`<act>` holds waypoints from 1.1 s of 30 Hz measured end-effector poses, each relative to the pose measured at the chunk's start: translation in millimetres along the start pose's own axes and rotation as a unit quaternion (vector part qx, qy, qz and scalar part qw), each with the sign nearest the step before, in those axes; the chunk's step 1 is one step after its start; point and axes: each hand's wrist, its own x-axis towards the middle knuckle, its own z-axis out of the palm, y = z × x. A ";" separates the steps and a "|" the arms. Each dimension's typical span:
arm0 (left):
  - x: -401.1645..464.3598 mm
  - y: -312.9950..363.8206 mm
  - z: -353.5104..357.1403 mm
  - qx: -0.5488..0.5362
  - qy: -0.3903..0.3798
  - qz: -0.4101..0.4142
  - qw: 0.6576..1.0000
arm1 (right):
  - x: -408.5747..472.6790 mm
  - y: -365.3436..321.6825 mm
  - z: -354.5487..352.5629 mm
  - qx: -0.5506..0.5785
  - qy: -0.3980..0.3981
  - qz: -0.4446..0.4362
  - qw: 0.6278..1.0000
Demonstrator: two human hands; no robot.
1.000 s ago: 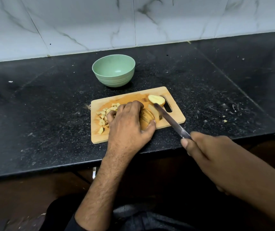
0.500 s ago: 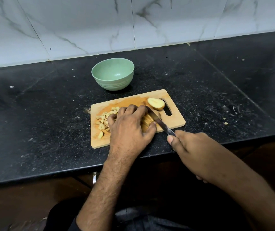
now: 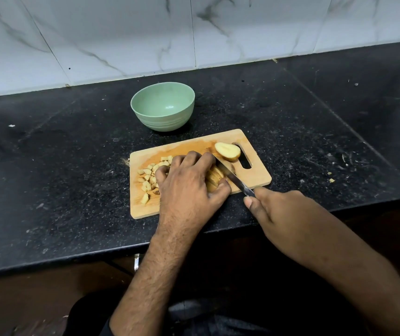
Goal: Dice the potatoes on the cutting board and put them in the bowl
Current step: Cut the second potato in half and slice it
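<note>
Potatoes lie in three lots on a wooden cutting board (image 3: 254,177), which serves as the landmark for everything else. Largest in view, a black speckled stone counter (image 3: 73,190) carries the board near its front edge, and a white marbled tile wall (image 3: 121,40) rises behind the counter, well beyond the board. Just behind the board, apart from it, stands a pale green bowl (image 3: 162,106), upright, with nothing visible inside.

Two bare arms reach in from the near side of the board. At the board's middle, the left hand (image 3: 189,187) curls its fingers over a sliced potato half (image 3: 214,177) and holds it down, thumb at the near side of the slices. Just off the board's near right corner, the right hand (image 3: 279,214) grips the handle of a knife (image 3: 235,179), the handle hidden in the fist. The blade slants across the board's right part and meets the sliced half just beside the left fingertips.

At the board's far right, beside its handle slot, an uncut potato half (image 3: 227,150) rests cut face up. On the board's left part sits a loose heap of diced potato pieces (image 3: 147,181), some partly hidden by the left hand.
</note>
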 end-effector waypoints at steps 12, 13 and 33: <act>0.2 -1.1 -1.0 -0.018 -0.002 0.005 1.000 | 4.1 -5.3 4.9 0.010 -0.009 -0.009 1.000; 0.3 -1.5 -1.3 -0.017 -0.003 0.006 1.000 | 4.1 -7.0 4.9 0.008 -0.012 -0.008 1.000; -0.9 -3.4 -0.6 -0.021 0.009 -0.009 1.000 | -9.9 0.0 -13.2 -0.046 -0.121 0.000 0.992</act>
